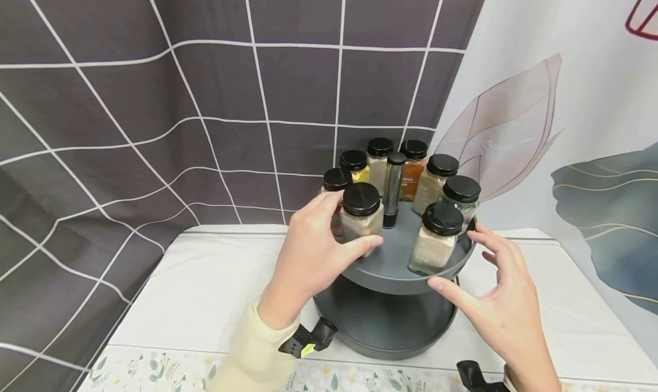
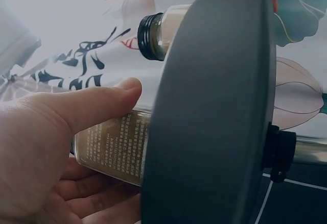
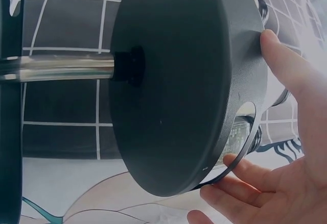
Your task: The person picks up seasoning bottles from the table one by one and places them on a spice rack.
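Note:
A dark grey two-tier round tray [image 1: 396, 283] carries several square glass spice jars with black lids on its upper level. My left hand [image 1: 313, 249] grips the front-left spice jar [image 1: 362, 220], thumb across its front and fingers behind; in the left wrist view its printed label [image 2: 115, 145] faces the camera. My right hand [image 1: 506, 292] holds the upper tray's right rim. Its thumb lies against the outer wall, and its fingertips [image 3: 231, 158] meet the rim by an oval cutout. Close to that thumb stands a jar of pale powder [image 1: 434, 243].
A slim clear tube with black ends [image 1: 393, 189] stands amid the jars, with a jar of orange-red spice [image 1: 411, 172] behind it. The lower tray [image 1: 385, 318] sits on a white-covered table [image 1: 216, 289]. A dark gridded curtain [image 1: 216, 95] hangs behind.

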Available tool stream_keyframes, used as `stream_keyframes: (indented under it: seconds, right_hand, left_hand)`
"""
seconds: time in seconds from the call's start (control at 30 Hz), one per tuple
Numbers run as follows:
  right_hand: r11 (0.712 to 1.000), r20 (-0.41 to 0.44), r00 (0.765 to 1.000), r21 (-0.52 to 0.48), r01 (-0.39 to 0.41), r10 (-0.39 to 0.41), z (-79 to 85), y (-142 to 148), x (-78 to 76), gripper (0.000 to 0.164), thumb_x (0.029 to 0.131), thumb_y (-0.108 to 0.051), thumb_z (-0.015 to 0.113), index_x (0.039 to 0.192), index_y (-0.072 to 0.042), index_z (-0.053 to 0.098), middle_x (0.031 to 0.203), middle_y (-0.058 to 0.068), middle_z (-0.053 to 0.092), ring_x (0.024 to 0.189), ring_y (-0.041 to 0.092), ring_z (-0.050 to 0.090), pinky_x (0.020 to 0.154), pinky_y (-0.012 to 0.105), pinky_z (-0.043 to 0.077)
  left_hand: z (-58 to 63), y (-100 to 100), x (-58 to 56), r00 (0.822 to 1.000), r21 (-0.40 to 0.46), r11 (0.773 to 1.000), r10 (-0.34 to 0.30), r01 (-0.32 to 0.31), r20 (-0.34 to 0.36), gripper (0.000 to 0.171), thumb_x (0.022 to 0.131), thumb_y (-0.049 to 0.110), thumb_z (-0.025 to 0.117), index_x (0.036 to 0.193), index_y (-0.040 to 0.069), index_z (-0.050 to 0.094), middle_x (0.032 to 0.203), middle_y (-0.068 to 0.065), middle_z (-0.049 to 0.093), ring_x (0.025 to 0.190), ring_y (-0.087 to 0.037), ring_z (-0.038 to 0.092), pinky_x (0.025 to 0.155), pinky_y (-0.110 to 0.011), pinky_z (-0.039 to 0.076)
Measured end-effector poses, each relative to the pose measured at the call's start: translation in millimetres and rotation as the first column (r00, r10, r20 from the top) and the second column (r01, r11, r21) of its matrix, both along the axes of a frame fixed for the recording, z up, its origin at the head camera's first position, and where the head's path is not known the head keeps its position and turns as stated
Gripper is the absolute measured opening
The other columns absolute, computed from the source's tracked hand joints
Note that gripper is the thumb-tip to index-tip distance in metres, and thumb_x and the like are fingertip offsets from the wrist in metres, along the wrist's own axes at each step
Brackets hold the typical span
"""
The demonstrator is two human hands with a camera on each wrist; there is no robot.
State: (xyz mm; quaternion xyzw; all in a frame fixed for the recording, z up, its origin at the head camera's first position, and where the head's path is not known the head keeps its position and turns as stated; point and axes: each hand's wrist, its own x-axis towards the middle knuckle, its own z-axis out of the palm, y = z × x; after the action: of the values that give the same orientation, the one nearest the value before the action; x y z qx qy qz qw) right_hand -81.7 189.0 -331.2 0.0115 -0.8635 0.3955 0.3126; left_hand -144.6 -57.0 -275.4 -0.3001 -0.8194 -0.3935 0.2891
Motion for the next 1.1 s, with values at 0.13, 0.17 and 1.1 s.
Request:
stream_keyframes:
  seconds: [0.13, 0.17, 1.1]
  right_hand:
    - [1.000, 0.003, 1.000, -0.005, 0.005, -0.005, 0.5, -1, -0.3, 0.084, 0.049, -0.017, 0.092, 0.124, -0.014, 0.054, 0.137, -0.004, 0.045, 0.123, 0.008, 0.039, 0.091, 0.011, 0.031]
    - [1.000, -0.001, 1.000, -0.007, 0.002, -0.002, 0.3, -1, -0.4, 0.084, 0.049, -0.016, 0.092, 0.124, -0.014, 0.055, 0.137, -0.003, 0.045, 0.123, 0.008, 0.039, 0.091, 0.011, 0.031]
    - [1.000, 0.001, 1.000, -0.003, 0.014, -0.014, 0.7, -3, 0.8, 0.085, 0.047, -0.017, 0.093, 0.124, -0.014, 0.055, 0.137, -0.004, 0.045, 0.121, 0.007, 0.040, 0.091, 0.011, 0.031]
  left_hand:
    - [-1.7, 3, -1.4, 0.999, -0.028, 0.999, 0.041, -0.042, -0.017, 0.062, 0.062, 0.037, 0.085, 0.113, 0.009, 0.062, 0.092, 0.006, 0.059, 0.070, -0.007, 0.048, 0.061, -0.017, 0.042]
    - [-2.3, 4, -1.7, 0.998, -0.037, 0.998, 0.053, -0.054, -0.020, 0.062, 0.062, 0.037, 0.085, 0.113, 0.009, 0.062, 0.089, 0.006, 0.058, 0.069, -0.008, 0.047, 0.060, -0.018, 0.041]
    - [-17.1, 17, -5.3, 0.991, -0.081, 0.989, 0.124, -0.120, 0.044, 0.069, 0.061, 0.047, 0.083, 0.113, 0.007, 0.063, 0.099, 0.002, 0.063, 0.075, -0.009, 0.053, 0.065, -0.021, 0.046]
